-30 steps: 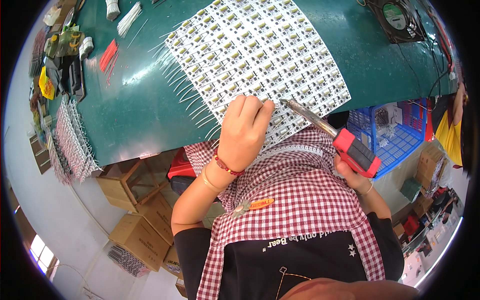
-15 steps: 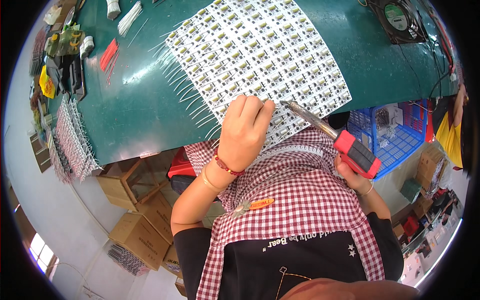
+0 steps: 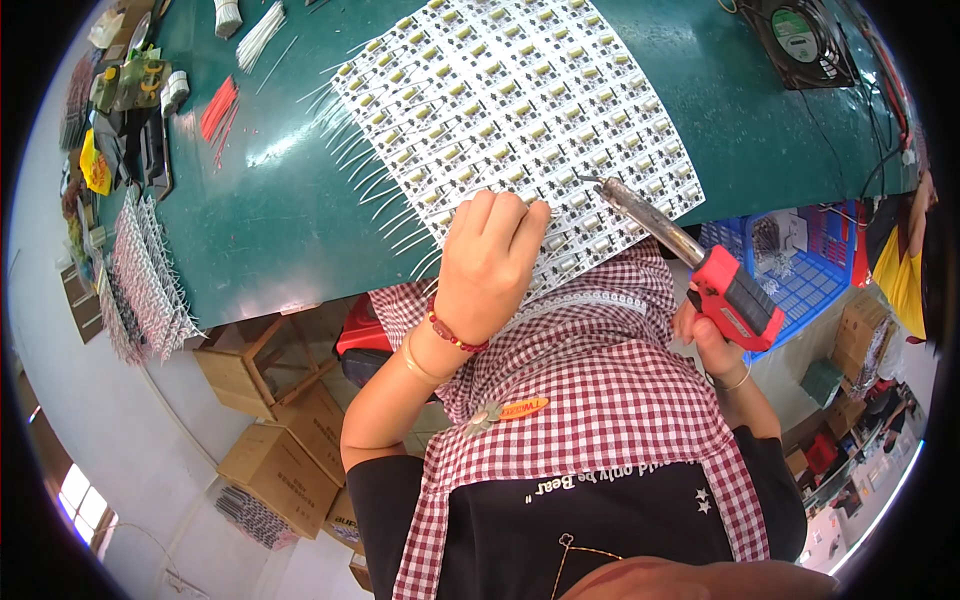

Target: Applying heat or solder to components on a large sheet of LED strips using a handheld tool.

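Note:
A large white panel of small circuit boards (image 3: 560,110) lies on the green table, with white wires along its left edge. My left hand (image 3: 490,255) rests on the panel's near part, fingers curled and pressed together; whatever they pinch is hidden beneath them. In my right hand (image 3: 708,345), beyond the panel's near right edge, is a red-and-black soldering iron (image 3: 735,300). Its metal barrel points up and left, and the thin tip is over the panel, a short way right of my left hand and apart from it.
Red wires (image 3: 218,110) and white wires (image 3: 260,38) lie at the table's left. Bundles of twisted wire (image 3: 145,275) hang over its left edge. A black fan (image 3: 800,40) stands at the far right. Below the table's right side is a blue basket (image 3: 790,290); cardboard boxes (image 3: 275,480) stand lower left.
The soldering iron has moved right and its tip has drawn away from my left hand's fingers. My right hand has shifted slightly right with it. My left hand stays in place.

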### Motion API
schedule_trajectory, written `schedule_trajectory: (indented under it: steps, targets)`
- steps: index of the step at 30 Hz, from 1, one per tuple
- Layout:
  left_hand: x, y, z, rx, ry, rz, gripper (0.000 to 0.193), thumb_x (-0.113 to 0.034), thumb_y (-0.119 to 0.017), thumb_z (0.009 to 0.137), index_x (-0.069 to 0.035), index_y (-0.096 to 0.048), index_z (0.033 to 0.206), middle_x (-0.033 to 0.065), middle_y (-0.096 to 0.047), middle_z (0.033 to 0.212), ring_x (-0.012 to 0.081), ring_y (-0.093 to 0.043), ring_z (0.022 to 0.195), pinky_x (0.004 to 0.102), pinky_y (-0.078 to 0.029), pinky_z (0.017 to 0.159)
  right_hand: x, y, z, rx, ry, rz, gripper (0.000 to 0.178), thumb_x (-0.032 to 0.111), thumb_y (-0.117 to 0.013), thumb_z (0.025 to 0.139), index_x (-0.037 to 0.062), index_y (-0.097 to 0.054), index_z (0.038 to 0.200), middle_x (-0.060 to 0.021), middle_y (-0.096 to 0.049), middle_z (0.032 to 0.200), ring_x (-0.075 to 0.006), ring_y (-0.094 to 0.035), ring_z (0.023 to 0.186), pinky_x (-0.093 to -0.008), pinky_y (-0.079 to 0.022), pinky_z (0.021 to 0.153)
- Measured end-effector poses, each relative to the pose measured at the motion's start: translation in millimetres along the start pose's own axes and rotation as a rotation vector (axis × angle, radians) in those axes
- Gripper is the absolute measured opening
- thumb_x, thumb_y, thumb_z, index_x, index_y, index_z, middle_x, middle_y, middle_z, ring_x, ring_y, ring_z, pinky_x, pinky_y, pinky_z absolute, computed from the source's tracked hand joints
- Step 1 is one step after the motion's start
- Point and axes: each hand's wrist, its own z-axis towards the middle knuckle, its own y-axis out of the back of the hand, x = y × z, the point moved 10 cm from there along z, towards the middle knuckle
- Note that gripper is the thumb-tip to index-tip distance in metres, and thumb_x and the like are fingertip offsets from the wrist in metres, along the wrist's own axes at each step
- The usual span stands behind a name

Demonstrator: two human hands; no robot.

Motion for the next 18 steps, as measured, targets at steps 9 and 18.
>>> schedule_trajectory:
  steps: [9, 18]
  targets:
    - [-2.5, 15.8, 0.9, -0.053, 0.039, 0.050, 0.027, 0.005, -0.072, 0.071, -0.004, -0.068, 0.096, 0.0046, -0.053, 0.080, 0.0228, -0.054, 0.075, 0.0362, -0.043, 0.067, 12.5, -2.5, 10.3, 0.007, 0.059, 0.119, 0.044, 0.023, -0.066, 0.096, -0.0024, -0.052, 0.129, -0.0060, -0.058, 0.080, -0.0157, -0.057, 0.071, -0.0324, -0.050, 0.065]
    - [1.8, 13.0, -0.3, -0.087, 0.097, 0.091, 0.027, 0.005, -0.073, 0.069, -0.006, -0.070, 0.093, 0.0041, -0.052, 0.077, 0.0220, -0.052, 0.069, 0.0347, -0.043, 0.064, -6.5, -1.8, 5.8, 0.039, -0.060, 0.030, 0.025, 0.019, -0.069, 0.095, 0.0010, -0.064, 0.111, -0.0023, -0.062, 0.089, -0.0118, -0.058, 0.080, -0.0304, -0.048, 0.071]
